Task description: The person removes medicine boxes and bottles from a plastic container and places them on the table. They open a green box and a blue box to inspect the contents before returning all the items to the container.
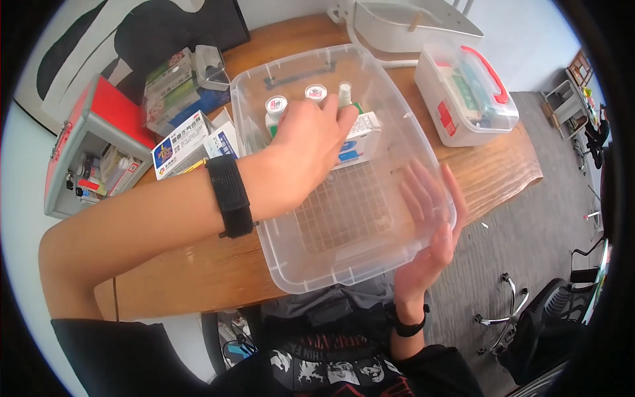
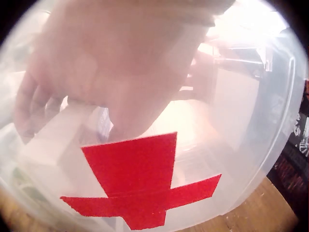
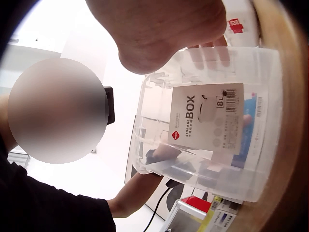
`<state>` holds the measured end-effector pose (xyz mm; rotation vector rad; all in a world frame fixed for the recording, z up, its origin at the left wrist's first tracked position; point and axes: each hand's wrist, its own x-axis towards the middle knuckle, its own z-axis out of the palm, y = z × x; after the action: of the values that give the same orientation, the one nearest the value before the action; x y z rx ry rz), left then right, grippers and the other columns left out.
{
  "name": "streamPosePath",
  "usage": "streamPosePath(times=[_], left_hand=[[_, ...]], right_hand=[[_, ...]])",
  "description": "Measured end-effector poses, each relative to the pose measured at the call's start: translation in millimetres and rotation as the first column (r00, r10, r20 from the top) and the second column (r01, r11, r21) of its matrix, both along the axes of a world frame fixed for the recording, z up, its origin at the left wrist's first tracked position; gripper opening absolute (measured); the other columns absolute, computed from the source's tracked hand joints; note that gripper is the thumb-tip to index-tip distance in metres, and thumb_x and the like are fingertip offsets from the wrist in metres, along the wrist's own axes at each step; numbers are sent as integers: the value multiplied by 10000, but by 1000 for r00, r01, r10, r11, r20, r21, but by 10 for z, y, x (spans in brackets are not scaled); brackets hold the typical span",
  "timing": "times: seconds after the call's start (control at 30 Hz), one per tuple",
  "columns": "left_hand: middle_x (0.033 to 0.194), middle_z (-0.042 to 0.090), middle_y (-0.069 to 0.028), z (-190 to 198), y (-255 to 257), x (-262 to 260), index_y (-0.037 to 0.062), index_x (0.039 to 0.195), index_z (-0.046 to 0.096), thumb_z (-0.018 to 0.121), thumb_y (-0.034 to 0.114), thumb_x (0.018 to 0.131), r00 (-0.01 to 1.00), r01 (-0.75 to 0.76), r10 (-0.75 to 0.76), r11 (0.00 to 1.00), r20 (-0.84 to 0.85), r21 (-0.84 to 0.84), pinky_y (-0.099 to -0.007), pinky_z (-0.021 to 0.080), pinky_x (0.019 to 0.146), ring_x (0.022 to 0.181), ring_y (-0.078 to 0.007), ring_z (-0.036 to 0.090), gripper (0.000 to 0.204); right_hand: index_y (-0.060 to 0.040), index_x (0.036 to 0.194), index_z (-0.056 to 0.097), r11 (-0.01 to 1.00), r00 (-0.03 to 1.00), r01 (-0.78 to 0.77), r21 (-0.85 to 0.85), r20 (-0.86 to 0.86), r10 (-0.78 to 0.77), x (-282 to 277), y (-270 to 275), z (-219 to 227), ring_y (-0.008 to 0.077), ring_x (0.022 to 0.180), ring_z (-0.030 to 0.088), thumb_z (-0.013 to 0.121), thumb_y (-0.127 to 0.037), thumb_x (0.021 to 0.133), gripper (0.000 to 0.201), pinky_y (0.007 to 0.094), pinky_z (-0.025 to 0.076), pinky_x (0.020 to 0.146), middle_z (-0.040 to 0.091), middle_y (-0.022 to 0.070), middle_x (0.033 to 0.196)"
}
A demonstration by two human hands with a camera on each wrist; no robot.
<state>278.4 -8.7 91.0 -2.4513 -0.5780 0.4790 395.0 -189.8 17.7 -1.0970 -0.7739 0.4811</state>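
Observation:
In the head view a clear plastic bin (image 1: 357,264) rests on the wooden table. My left hand (image 1: 307,135) reaches into it and grips a white-and-blue carton (image 1: 360,139). The left wrist view shows its fingers and thumb around the pale carton (image 2: 67,130), seen through the bin wall with a red cross (image 2: 140,169). Two round-capped bottles (image 1: 276,107) and a small spray bottle (image 1: 344,94) stand at the bin's far end. My right hand (image 1: 430,218) rests against the bin's outer right side, fingers extended. A "STORAGE BOX" label (image 3: 207,116) is on the near wall.
Left of the bin stand medicine cartons (image 1: 192,142) and a red-and-silver case (image 1: 99,132). A lidded white box with red handle (image 1: 466,96) sits near the table's right end. A white appliance (image 1: 410,26) stands behind; an office chair (image 1: 542,317) is on the floor.

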Motion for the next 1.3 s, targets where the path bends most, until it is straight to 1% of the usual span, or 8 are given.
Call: streamPosePath(times=[0.1,0.2,0.4,0.7,0.83,0.9,1.07,1.3], left_hand=[[1244,619,-170,23,20,-47,-60,1454,516,782,456,983,965,-25,82,975,251,-221,-387,579,831,1095,-296,703,747],[1313,597,-194,53,76,-186,-66,1484,500,824,379,948,936,143,-62,967,347,-212,-435,577,890,1151,-337,687,769],[1317,598,-181,15,184,-315,-44,1459,490,879,263,876,967,160,-107,962,231,-222,-431,573,907,1146,-335,684,765],[1304,606,-146,89,159,-249,-5,1373,532,877,311,882,980,176,-158,972,124,-158,-381,559,863,1158,-276,673,678],[1300,616,-175,212,261,-166,-35,1322,564,817,274,906,930,345,-327,933,166,-101,-385,551,911,1170,-297,674,577],[1300,621,-198,291,246,-165,-55,1301,578,785,251,914,897,418,-347,867,273,-272,-393,547,945,1179,-316,674,535],[1300,633,-256,456,-56,-315,-105,1247,614,704,195,936,895,437,-302,455,327,-776,-414,537,1031,1200,-361,675,442],[1300,651,-337,123,26,-124,-176,1173,665,591,116,965,860,481,-405,439,311,-758,-442,523,1151,1230,-425,675,365]], right_hand=[[47,1628,395,1000,999,-4,-24,35,5,25,-36,10,390,1472,554,475,-506,1105,765,527,404,1254,536,301,1586],[48,1627,393,1000,999,-13,-21,50,14,22,-61,-38,384,1462,559,482,-516,1102,776,525,408,1250,543,297,1577],[53,1610,392,1000,1000,-21,-15,22,21,2,-49,-27,396,1444,575,522,-574,1069,838,531,420,1240,545,336,1559],[67,1588,372,999,999,33,-17,18,-33,-17,-28,-19,444,1418,592,505,-573,1023,864,562,414,1239,563,393,1519],[66,1578,376,998,998,66,-5,20,-66,-61,22,-30,460,1397,600,457,-561,1013,848,581,400,1242,577,407,1492],[64,1577,373,998,998,65,-4,18,-65,-62,31,-41,460,1384,604,451,-559,1015,842,585,399,1237,578,407,1487],[66,1585,364,992,991,111,-54,76,-107,-37,-55,-82,539,1360,621,460,-566,987,876,614,483,1171,545,456,1478],[60,1582,371,994,993,87,-63,81,-82,-6,-60,-71,539,1357,624,481,-601,982,899,623,482,1170,562,454,1460]])
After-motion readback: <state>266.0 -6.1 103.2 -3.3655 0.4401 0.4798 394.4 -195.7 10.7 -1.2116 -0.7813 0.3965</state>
